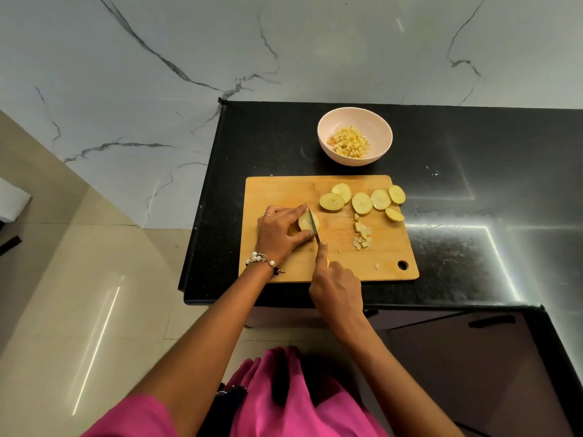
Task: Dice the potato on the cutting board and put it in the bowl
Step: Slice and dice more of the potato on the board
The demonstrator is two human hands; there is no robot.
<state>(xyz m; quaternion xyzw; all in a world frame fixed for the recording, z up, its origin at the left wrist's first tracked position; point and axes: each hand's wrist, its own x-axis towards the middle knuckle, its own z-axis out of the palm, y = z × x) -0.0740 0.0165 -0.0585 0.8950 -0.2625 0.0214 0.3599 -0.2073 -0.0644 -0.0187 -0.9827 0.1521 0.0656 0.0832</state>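
A wooden cutting board (284,190) lies on the black counter. My left hand (280,231) grips a potato piece (305,221) at the board's left centre. My right hand (336,287) holds a knife (314,223), forefinger along its spine, and the blade rests on the right side of that piece. Several round potato slices (362,202) lie along the board's far right. A small heap of diced bits (362,236) sits below them. Behind the board stands a pale pink bowl (378,127) holding diced potato (350,146).
The black counter (473,190) stretches right of the board and ends at an edge on the left, beyond which is tiled floor (79,294). A marble wall (284,42) rises behind. Dark cabinet doors (457,357) are below the counter.
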